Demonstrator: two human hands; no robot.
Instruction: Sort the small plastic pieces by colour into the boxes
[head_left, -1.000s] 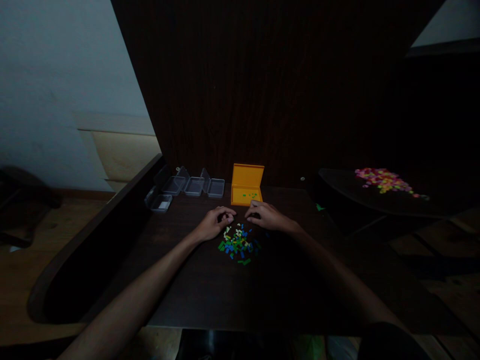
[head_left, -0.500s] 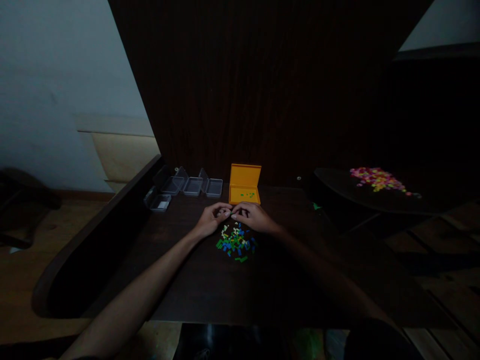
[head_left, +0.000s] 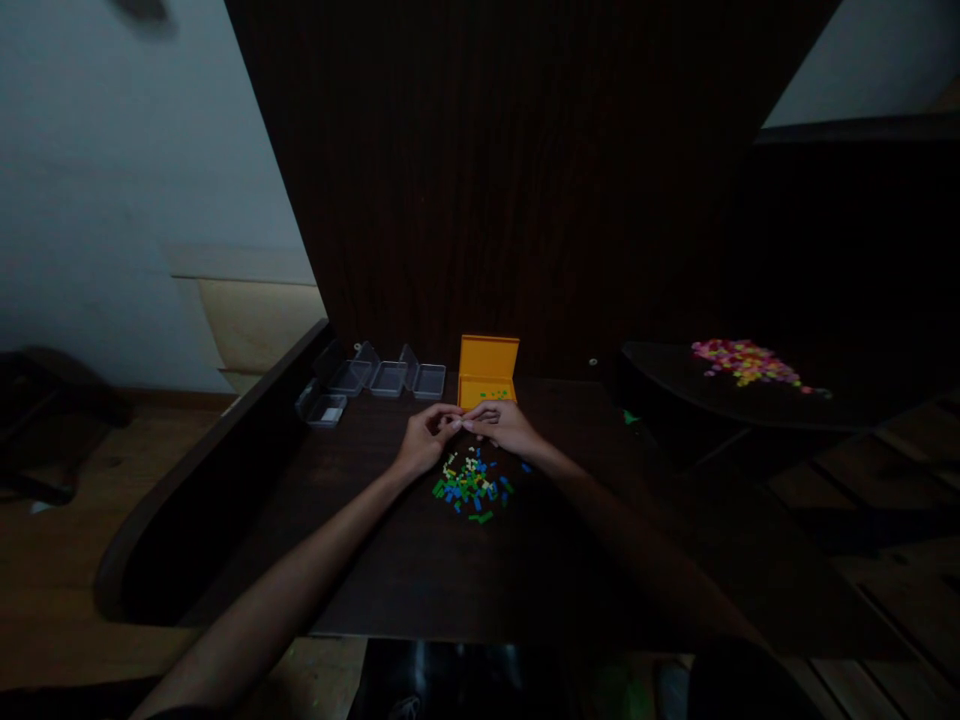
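My left hand (head_left: 429,436) and my right hand (head_left: 501,424) meet fingertip to fingertip over the dark table. Both are closed in a pinch; whatever sits between the fingers is too small and dim to name. Just nearer to me lies a loose pile of small plastic bricks (head_left: 471,486) in green, blue, white and yellow. Behind my hands stands a yellow box (head_left: 489,356) with its lid raised. Several small green pieces (head_left: 493,395) lie inside it, and my right hand hides part of its front edge.
Several clear plastic boxes (head_left: 388,378) with raised lids stand at the back left, one nearer box (head_left: 325,410) holding something white. A heap of pink and yellow pieces (head_left: 746,362) lies on a side surface at right. A dark panel (head_left: 510,200) rises behind the table.
My hands stay pinched together in nearly the same place, with the fingers slightly shifted. The view has tilted and moved a little. A blue brick now shows beside my right wrist.
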